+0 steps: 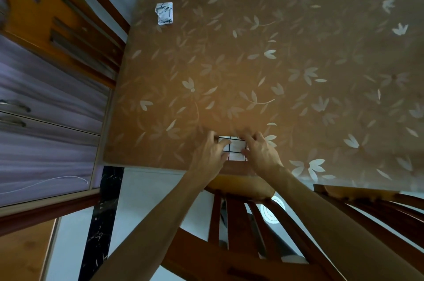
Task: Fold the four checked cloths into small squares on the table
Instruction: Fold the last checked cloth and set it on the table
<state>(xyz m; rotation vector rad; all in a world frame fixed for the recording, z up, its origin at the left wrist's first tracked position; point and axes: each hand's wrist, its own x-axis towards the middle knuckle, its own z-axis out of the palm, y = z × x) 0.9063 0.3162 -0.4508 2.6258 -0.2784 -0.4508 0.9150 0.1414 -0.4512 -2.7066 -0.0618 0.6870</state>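
Head cam: the checked cloth (232, 150) sits at the near edge of the table (298, 62), right between both hands and a bit longer left-to-right. The left hand (210, 151) pinches its left side and the right hand (260, 151) its right, both equally close, fingers bent over the far corners. There's a folded bundle (164, 14) far left.

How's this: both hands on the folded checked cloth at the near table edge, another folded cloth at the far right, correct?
No: the head view shows the other folded cloth at the far left, not right. The left hand and right hand are on the checked cloth at the near table edge.
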